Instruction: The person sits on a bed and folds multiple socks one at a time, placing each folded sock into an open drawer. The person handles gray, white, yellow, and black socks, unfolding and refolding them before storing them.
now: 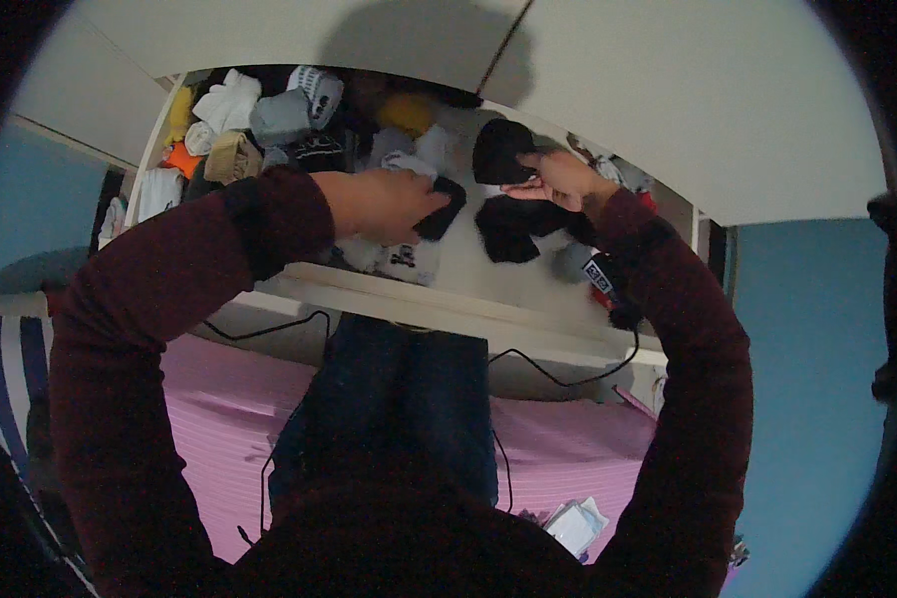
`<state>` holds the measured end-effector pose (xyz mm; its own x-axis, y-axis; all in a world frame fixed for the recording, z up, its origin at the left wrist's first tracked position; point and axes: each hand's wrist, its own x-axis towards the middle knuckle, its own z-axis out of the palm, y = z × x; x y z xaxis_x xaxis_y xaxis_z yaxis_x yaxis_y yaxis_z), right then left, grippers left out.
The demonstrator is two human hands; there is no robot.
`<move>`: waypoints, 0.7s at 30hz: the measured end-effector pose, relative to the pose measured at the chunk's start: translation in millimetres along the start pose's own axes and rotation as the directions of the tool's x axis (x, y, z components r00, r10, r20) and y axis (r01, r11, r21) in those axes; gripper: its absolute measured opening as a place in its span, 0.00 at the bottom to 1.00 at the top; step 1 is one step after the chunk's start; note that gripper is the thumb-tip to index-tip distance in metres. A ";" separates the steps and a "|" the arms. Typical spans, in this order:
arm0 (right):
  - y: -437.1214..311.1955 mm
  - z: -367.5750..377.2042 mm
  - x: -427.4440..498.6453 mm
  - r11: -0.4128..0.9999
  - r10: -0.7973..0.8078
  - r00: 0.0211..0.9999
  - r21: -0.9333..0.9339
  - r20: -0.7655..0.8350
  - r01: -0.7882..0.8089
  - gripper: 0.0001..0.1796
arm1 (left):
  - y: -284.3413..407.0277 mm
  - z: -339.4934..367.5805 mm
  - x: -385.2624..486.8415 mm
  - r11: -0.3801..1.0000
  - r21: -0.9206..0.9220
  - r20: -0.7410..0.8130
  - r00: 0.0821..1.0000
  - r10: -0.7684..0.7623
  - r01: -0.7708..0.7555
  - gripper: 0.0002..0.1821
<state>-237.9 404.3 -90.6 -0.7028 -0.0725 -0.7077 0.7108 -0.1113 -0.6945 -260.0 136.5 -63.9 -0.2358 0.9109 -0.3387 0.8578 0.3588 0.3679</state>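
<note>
An open drawer (pixel 448 299) full of socks lies before me. My left hand (pixel 389 203) is closed on a folded black sock (pixel 444 209) near the drawer's middle. My right hand (pixel 557 179) holds another black sock (pixel 502 152) by its lower right edge, fingers partly beneath it. Just below that hand, a loose black sock (pixel 507 232) lies on the drawer's pale bottom. To the left of my left hand are rolled socks: a grey one (pixel 280 117), a white one (pixel 230 101) and a beige one (pixel 233 158). My right forearm partly hides dark items in the drawer's right part.
White cabinet panels (pixel 643 90) stand beyond the drawer, with blue walls (pixel 807 336) at the sides. Black cords (pixel 560 383) hang under its front edge. Behind me are a pink striped cover (pixel 217 418) and a white packet (pixel 575 527).
</note>
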 end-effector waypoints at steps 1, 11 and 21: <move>-2.1 6.7 9.9 0.999 -0.005 1.000 0.051 -0.023 0.006 0.20 | -4.8 -1.0 0.1 0.989 -0.120 -0.080 0.992 -0.096 0.086 0.32; 22.8 62.9 -103.9 0.771 -0.554 0.832 -0.355 0.036 0.529 0.17 | 42.0 -15.1 6.0 0.595 -0.749 -0.507 0.829 -0.234 -0.290 0.33; 32.1 87.1 -228.3 0.680 -0.656 0.754 0.424 -0.012 0.598 0.15 | 118.2 -49.2 -29.7 0.525 -0.705 -0.617 0.777 -0.124 -0.476 0.16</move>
<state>-57.2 331.0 59.9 -0.9964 0.0307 -0.0796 0.0505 -0.5397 -0.8404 -174.1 161.9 32.3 -0.5715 0.7890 0.2256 0.2404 -0.1018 0.9653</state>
